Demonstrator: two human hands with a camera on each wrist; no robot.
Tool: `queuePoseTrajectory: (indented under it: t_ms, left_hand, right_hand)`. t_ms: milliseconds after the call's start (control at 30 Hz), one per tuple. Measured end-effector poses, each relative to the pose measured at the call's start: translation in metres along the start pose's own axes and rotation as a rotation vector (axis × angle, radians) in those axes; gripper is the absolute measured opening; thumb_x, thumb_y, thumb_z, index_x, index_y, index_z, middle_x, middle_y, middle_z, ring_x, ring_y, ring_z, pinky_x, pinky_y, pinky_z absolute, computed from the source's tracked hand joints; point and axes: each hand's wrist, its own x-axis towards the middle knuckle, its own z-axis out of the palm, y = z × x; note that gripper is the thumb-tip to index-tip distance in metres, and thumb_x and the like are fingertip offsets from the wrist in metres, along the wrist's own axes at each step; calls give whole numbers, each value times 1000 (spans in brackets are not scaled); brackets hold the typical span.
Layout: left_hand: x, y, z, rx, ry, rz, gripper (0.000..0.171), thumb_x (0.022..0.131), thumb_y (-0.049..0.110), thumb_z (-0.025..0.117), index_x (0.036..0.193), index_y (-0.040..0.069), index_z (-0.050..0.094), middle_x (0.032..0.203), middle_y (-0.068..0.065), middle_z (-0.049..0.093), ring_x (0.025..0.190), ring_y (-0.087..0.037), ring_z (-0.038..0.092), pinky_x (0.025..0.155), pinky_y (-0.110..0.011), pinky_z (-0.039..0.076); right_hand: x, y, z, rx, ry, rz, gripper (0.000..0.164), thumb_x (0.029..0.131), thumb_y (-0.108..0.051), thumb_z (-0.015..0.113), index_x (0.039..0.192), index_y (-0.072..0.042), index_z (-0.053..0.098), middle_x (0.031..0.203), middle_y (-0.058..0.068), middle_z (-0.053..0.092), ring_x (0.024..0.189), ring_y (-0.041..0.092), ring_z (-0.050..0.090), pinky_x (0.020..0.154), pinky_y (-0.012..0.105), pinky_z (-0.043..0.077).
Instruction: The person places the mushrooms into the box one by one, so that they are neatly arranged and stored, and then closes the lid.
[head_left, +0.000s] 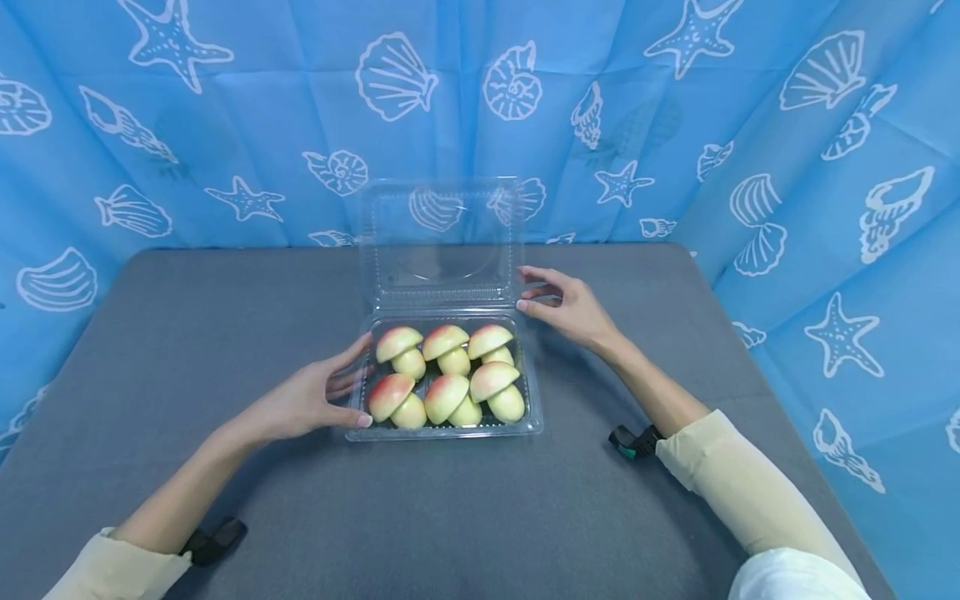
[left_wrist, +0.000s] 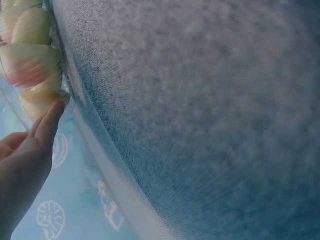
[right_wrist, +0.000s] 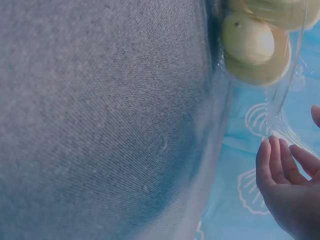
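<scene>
A clear plastic clamshell box sits on the table with its lid raised toward the curtain. Inside, two rows hold several mushroom-shaped pieces, pale green-yellow with reddish caps. My left hand is at the box's left side, thumb by the front corner and fingers along the side wall. In the left wrist view, its fingertips are right at the box wall. My right hand is beside the lid's lower right edge, fingers loosely bent and spread from the thumb. The right wrist view shows its fingertips close to the clear plastic.
The box stands on a grey cloth-covered table. A blue curtain with white shells and starfish hangs behind and at the sides. Black wrist straps show near both cream sleeves.
</scene>
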Motion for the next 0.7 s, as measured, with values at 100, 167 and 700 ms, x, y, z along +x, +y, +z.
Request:
queuePoseTrajectory:
  t_ms: [100,167,700]
  left_hand:
    - [1,0,0,3,0,-8,116,80,30,84,161,17,2,166,-11,-1,143,-37,31,105,-45,42]
    - [1,0,0,3,-1,-8,116,80,30,84,161,17,2,166,-11,-1,143,-37,31,105,-45,42]
    - [1,1,3,-80,-29,25,115,82,21,83,161,17,-1,166,-8,-5,145,-36,25,101,-32,46]
  right_hand:
    - [-3,-3,0,32,-3,6,56,95,-13,68,146,-4,48,138,17,56,119,33,60,101,42,49]
    - [-6,-6,-1,39,-2,16,54,96,-14,66,146,-4,48,138,19,57,121,32,59,101,40,49]
    - [-28,-9,-4,40,14,-73,40,110,-18,36,132,5,60,128,20,64,117,33,63,99,38,50]
